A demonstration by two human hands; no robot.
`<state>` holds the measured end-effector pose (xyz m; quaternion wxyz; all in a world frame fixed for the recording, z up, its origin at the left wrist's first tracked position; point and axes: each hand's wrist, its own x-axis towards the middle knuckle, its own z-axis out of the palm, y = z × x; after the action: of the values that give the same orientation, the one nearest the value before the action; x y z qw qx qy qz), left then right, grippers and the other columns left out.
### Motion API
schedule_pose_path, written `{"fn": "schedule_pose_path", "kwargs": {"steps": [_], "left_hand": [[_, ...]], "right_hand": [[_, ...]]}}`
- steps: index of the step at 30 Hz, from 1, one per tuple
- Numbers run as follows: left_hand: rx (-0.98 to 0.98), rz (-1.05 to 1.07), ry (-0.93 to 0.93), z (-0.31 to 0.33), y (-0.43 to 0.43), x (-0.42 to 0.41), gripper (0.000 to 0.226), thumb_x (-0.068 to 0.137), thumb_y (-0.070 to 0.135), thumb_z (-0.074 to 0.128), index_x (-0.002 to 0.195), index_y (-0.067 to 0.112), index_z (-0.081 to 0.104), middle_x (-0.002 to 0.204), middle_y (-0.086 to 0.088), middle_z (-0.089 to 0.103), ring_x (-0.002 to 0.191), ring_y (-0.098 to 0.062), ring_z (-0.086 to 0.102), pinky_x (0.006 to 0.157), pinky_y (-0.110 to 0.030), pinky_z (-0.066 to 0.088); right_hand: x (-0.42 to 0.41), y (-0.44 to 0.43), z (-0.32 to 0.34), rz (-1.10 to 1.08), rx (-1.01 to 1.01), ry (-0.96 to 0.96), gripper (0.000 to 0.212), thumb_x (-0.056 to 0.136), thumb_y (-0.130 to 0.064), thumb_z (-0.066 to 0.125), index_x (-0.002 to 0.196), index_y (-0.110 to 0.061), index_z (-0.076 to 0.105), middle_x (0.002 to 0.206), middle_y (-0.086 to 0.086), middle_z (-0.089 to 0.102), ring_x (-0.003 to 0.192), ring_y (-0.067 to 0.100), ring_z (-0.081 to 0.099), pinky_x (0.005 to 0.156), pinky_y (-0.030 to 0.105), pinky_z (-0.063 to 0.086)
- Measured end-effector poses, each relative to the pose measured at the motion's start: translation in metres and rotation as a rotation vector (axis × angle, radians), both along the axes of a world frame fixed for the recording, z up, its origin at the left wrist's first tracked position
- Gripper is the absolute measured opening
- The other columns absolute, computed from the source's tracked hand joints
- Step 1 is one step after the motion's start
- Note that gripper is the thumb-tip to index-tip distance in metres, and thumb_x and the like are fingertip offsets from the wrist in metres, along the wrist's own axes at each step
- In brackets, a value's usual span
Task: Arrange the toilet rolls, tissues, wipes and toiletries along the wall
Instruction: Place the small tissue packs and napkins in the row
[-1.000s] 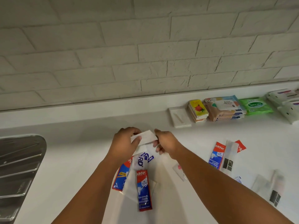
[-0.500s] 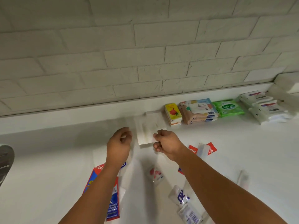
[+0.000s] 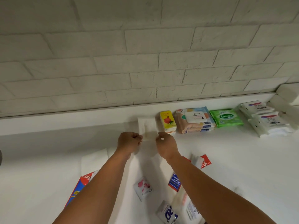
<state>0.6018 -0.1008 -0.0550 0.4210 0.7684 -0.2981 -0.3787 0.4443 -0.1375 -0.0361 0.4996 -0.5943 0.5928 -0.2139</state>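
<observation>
Pinching a clear sachet (image 3: 149, 136) by both ends, the left hand (image 3: 129, 141) and right hand (image 3: 166, 143) hold it over the front edge of a flat white pack (image 3: 145, 123), just beside the yellow tissue pack (image 3: 167, 121) lined up along the brick wall (image 3: 145, 62).

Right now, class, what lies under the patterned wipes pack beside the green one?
Under the top pack, similar packs are stacked; only their front edges show, the rest covered.

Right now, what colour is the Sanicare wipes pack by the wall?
Bright green plastic Sanicare wipes pack, white lettering; the head view shows it.
</observation>
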Motion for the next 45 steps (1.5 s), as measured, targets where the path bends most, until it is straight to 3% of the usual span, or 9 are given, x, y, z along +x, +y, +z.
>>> {"fn": "schedule_pose_path", "kwargs": {"steps": [6, 11, 17, 29, 33, 36, 39, 42, 45], "left_hand": [[0.073, 0.008, -0.054, -0.009, -0.021, 0.004, 0.023, 0.083, 0.021, 0.079, 0.061, 0.016, 0.074, 0.055, 0.0, 0.069, 0.055, -0.016, 0.064, 0.065, -0.031, 0.056], [0.106, 0.02, -0.117, -0.011, -0.027, -0.002, 0.029, 0.083, 0.025, 0.077, 0.056, 0.015, 0.073, 0.052, 0.001, 0.068, 0.051, -0.015, 0.065, 0.061, -0.025, 0.053], [0.152, -0.01, -0.25, -0.014, -0.029, -0.005, 0.033, 0.079, 0.035, 0.076, 0.056, 0.012, 0.073, 0.058, -0.003, 0.071, 0.064, -0.024, 0.071, 0.07, -0.033, 0.06], [0.17, -0.054, -0.357, -0.009, -0.026, -0.011, 0.03, 0.088, 0.037, 0.068, 0.074, 0.012, 0.077, 0.074, -0.006, 0.073, 0.073, -0.022, 0.064, 0.065, -0.023, 0.04], [0.183, -0.095, -0.42, -0.002, -0.019, -0.011, 0.046, 0.093, 0.04, 0.061, 0.056, 0.012, 0.064, 0.057, -0.002, 0.06, 0.064, -0.022, 0.058, 0.062, -0.025, 0.038], [0.156, -0.145, -0.479, 0.006, -0.006, -0.007, 0.049, 0.095, 0.039, 0.057, 0.052, 0.016, 0.053, 0.054, 0.002, 0.054, 0.064, -0.021, 0.055, 0.054, -0.025, 0.033], [0.079, -0.201, -0.49, 0.011, 0.011, 0.0, 0.036, 0.094, 0.04, 0.056, 0.066, 0.019, 0.063, 0.065, 0.007, 0.062, 0.073, -0.019, 0.061, 0.057, -0.021, 0.036], [0.017, -0.254, -0.469, 0.011, 0.035, 0.009, 0.017, 0.095, 0.035, 0.058, 0.096, 0.025, 0.072, 0.09, 0.013, 0.07, 0.083, -0.009, 0.061, 0.069, -0.018, 0.039], [-0.037, -0.27, -0.477, 0.006, 0.065, 0.028, 0.015, 0.094, 0.027, 0.061, 0.105, 0.024, 0.071, 0.1, 0.011, 0.071, 0.085, -0.006, 0.063, 0.077, -0.014, 0.046]], "right_hand": [[0.002, -0.001, -0.005, 0.033, -0.026, 0.067, 0.031, 0.092, -0.006, 0.045, 0.118, -0.006, 0.06, 0.112, 0.009, 0.061, 0.109, 0.027, 0.06, 0.077, 0.019, 0.044], [0.006, -0.003, -0.006, 0.036, 0.02, 0.082, 0.047, 0.096, -0.011, 0.045, 0.142, -0.005, 0.044, 0.142, 0.011, 0.052, 0.128, 0.027, 0.05, 0.094, 0.019, 0.036], [0.007, -0.007, -0.003, 0.025, 0.075, 0.059, 0.049, 0.094, -0.014, 0.046, 0.143, -0.006, 0.044, 0.142, 0.013, 0.051, 0.127, 0.03, 0.051, 0.107, 0.037, 0.043], [0.003, -0.009, -0.005, 0.064, 0.086, 0.038, 0.032, 0.091, -0.011, 0.047, 0.121, -0.005, 0.057, 0.11, 0.009, 0.061, 0.107, 0.03, 0.059, 0.096, 0.041, 0.051], [-0.002, -0.007, -0.002, 0.099, 0.061, 0.064, 0.028, 0.091, -0.016, 0.049, 0.116, -0.007, 0.059, 0.114, 0.014, 0.064, 0.106, 0.031, 0.06, 0.095, 0.042, 0.052], [-0.005, 0.003, -0.001, 0.103, 0.015, 0.132, 0.04, 0.094, -0.016, 0.05, 0.13, 0.0, 0.051, 0.126, 0.017, 0.058, 0.116, 0.033, 0.056, 0.093, 0.032, 0.046], [0.0, 0.023, -0.003, 0.098, -0.1, 0.179, 0.047, 0.092, -0.02, 0.054, 0.137, -0.008, 0.049, 0.134, 0.014, 0.053, 0.121, 0.029, 0.054, 0.097, 0.029, 0.043], [0.01, 0.045, -0.009, 0.128, -0.19, 0.151, 0.038, 0.092, -0.025, 0.059, 0.129, -0.016, 0.057, 0.127, 0.007, 0.056, 0.113, 0.022, 0.057, 0.099, 0.028, 0.045], [0.023, 0.065, -0.012, 0.194, -0.245, 0.115, 0.031, 0.092, -0.026, 0.061, 0.122, -0.017, 0.062, 0.122, 0.002, 0.061, 0.107, 0.015, 0.059, 0.097, 0.023, 0.045]]}}
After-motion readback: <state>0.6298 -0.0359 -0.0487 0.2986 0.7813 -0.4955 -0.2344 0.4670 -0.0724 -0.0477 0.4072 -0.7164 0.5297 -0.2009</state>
